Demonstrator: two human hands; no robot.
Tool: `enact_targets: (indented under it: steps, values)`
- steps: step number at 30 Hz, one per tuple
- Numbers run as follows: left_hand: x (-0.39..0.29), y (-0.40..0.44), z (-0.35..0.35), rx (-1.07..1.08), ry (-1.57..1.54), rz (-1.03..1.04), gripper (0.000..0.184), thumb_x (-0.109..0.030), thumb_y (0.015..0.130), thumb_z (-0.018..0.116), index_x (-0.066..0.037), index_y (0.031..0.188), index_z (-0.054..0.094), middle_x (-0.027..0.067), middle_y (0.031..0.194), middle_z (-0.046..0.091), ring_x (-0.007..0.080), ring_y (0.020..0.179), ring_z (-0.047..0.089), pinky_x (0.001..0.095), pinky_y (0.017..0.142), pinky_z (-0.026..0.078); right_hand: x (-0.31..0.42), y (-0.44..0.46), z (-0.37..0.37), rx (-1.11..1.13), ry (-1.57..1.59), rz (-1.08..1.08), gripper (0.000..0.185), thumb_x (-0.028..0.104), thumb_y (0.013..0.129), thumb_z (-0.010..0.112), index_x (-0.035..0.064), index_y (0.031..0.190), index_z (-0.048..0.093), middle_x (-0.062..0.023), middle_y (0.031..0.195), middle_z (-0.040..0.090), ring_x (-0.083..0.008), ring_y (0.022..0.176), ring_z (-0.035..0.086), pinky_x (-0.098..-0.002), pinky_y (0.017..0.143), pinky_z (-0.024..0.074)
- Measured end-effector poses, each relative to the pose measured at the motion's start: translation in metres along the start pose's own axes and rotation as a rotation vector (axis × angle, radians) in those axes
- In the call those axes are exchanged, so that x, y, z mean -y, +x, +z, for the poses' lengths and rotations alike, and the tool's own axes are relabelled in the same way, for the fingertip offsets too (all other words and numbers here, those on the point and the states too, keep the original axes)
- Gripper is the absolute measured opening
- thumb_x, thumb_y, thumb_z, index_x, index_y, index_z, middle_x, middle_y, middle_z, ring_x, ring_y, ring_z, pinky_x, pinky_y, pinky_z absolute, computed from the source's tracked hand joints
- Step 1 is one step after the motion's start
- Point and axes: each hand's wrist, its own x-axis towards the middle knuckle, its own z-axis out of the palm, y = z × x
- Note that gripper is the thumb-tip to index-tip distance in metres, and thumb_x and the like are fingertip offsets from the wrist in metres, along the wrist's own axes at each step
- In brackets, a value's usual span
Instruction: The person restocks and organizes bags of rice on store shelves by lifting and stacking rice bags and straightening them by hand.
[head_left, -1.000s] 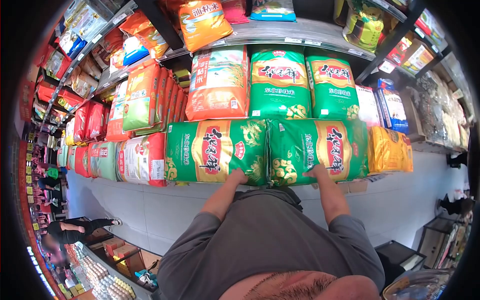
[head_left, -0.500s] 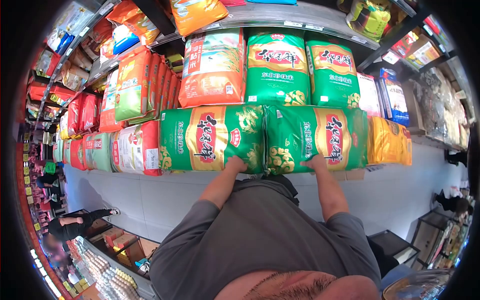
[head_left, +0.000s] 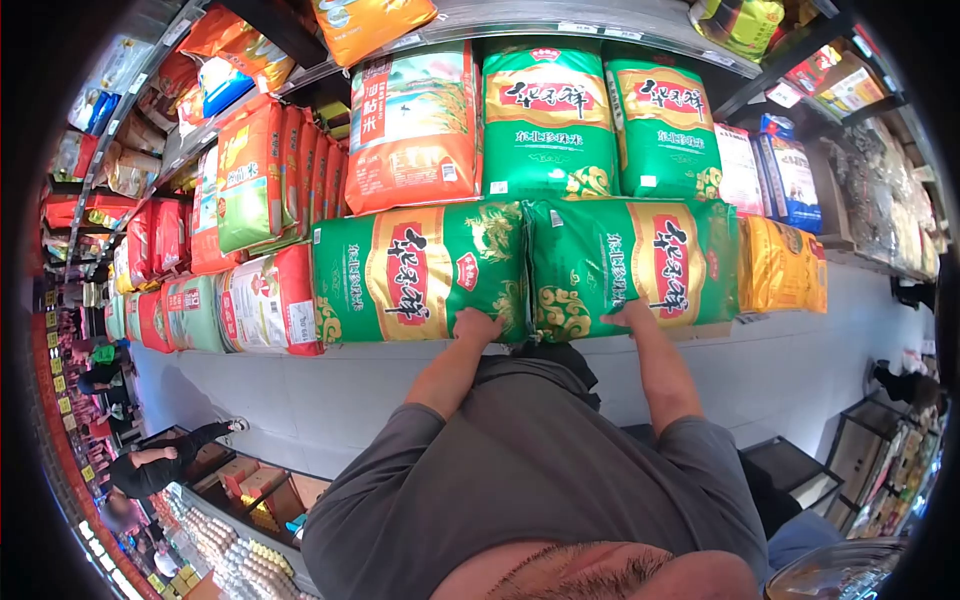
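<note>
Two large green bags with gold and red labels lie side by side at the front of the display. My left hand (head_left: 478, 325) rests on the lower right edge of the left green bag (head_left: 350, 270), its fingers lying on the plastic. On the right green bag (head_left: 580, 250), my right hand (head_left: 632, 314) touches the lower front edge, thumb pointing left and fingers apart. Neither hand is wrapped round anything. Behind these bags stand two upright green bags (head_left: 548, 150) (head_left: 668, 145) and an orange-red bag (head_left: 415, 150) with a landscape print.
Red and white bags (head_left: 270, 300) continue the row leftward; a yellow bag (head_left: 785, 268) is at its right end. A shelf edge (head_left: 590, 38) runs above. At lower left, a person (head_left: 150, 465) is near egg trays (head_left: 230, 550). Black-framed stands (head_left: 790, 468) are at lower right.
The view has shifted, so the bags and shelf appear higher in the picture. My hands remain at the front edges of the same two green bags, which show no clear movement.
</note>
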Motion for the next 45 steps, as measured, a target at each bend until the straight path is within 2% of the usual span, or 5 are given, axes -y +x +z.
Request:
enact_targets:
  steps: [8,10,16,29,45]
  values:
    - [-0.007,0.020,0.005,0.106,0.032,-0.019,0.104,-0.069,0.081,0.063,0.009,0.144,0.035,0.0208,0.148,0.039,0.0342,0.135,0.045,0.0526,0.102,0.047,-0.001,-0.006,0.005,-0.054,0.199,0.129,0.103,0.060,0.060,0.088,0.0118,0.143,0.051,-0.0171,0.141,0.053,-0.0299,0.127,0.056,-0.0403,0.100,0.0511]
    - [-0.007,0.036,0.012,0.144,0.057,-0.025,0.105,-0.070,0.081,0.063,0.008,0.144,0.035,0.0210,0.147,0.040,0.0339,0.137,0.043,0.0527,0.103,0.047,0.000,-0.022,0.002,-0.169,0.216,0.075,0.100,0.057,0.063,0.089,0.0023,0.138,0.052,-0.0182,0.116,0.068,-0.0301,0.084,0.072,-0.0372,0.071,0.0610]
    - [-0.012,0.025,-0.003,0.198,0.071,-0.014,0.106,-0.069,0.079,0.066,0.008,0.145,0.035,0.0217,0.146,0.041,0.0366,0.134,0.046,0.0515,0.103,0.047,0.009,-0.042,-0.003,-0.238,0.276,0.131,0.100,0.056,0.060,0.091,0.0045,0.137,0.054,-0.0203,0.127,0.061,-0.0336,0.118,0.061,-0.0389,0.098,0.0516]
    - [-0.011,0.000,-0.003,0.040,-0.052,-0.059,0.107,-0.071,0.078,0.067,0.011,0.139,0.035,0.0233,0.140,0.043,0.0373,0.128,0.052,0.0535,0.098,0.050,-0.008,-0.007,0.017,-0.204,0.299,0.159,0.107,0.058,0.057,0.091,-0.0012,0.137,0.050,-0.0222,0.130,0.059,-0.0315,0.120,0.060,-0.0373,0.099,0.0499]
    - [-0.017,-0.010,-0.020,0.107,-0.058,-0.094,0.104,-0.072,0.080,0.064,0.008,0.141,0.038,0.0188,0.142,0.043,0.0326,0.132,0.047,0.0524,0.098,0.050,-0.009,0.009,0.028,-0.290,0.293,0.237,0.109,0.053,0.054,0.095,-0.0120,0.126,0.046,-0.0154,0.091,0.069,-0.0218,0.066,0.066,-0.0348,0.059,0.0564]
